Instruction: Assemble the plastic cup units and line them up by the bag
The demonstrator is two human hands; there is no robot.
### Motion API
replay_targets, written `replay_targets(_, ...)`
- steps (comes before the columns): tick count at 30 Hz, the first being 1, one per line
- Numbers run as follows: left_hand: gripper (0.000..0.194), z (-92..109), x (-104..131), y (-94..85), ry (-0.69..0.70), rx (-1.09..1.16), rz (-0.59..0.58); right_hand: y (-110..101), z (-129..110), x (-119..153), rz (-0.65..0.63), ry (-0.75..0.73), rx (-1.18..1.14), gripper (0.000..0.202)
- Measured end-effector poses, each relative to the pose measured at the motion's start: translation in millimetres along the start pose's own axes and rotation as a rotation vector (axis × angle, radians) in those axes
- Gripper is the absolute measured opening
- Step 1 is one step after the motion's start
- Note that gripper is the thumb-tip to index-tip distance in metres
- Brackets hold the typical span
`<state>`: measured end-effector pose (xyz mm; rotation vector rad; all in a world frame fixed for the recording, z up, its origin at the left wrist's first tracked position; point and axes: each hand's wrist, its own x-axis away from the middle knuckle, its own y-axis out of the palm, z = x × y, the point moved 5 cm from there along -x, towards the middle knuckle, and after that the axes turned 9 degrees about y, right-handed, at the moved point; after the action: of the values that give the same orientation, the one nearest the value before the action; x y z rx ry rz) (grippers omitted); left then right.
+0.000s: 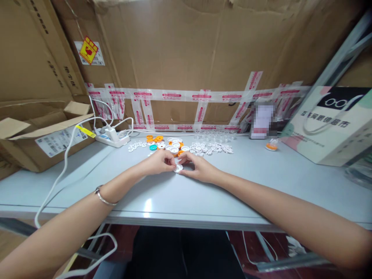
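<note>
Close to the middle of the table, my right hand (200, 166) grips a small round white plastic part (178, 168) between thumb and fingers. My left hand (159, 162) is closed in a pinch at the same part's left side; anything small between those fingertips is hidden. Just beyond my hands lie white round caps (174, 149), orange rings (158, 138) and a teal ring (153, 147). Small white pieces (136, 146) are spread to the left, and more white pieces (215, 148) lie to the right. Clear plastic cups (215, 135) stand behind them.
A power strip (113, 137) with white cables sits at the back left beside an open cardboard box (52, 139). At right are a phone (261, 121), an orange-and-clear assembled piece (271, 145) and a paper bag (325, 128). A large taped carton (186, 58) walls the back.
</note>
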<state>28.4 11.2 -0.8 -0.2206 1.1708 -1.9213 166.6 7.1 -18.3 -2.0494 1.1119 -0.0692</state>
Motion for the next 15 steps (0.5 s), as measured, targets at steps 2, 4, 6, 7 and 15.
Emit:
replay_targets(2,0.013,0,0,0.9,-0.003,-0.002,-0.005,0,0,0,-0.002,-0.004,-0.001,0.031)
replay_targets(4,0.014,1,0,0.1,0.009,-0.01,-0.006,0,0,0,-0.003,0.0,-0.009,0.031)
replay_targets(6,0.013,2,0,-3.6,0.046,-0.017,0.009,0,0,0,-0.003,0.005,-0.018,0.031)
replay_targets(7,0.013,3,1,-7.0,0.064,-0.019,0.03,0,-1,0,-0.001,0.006,-0.019,0.031)
replay_targets(15,0.017,-8,12,-50.8,0.021,-0.232,0.288,-2,-5,1,0.024,-0.011,0.051,0.028)
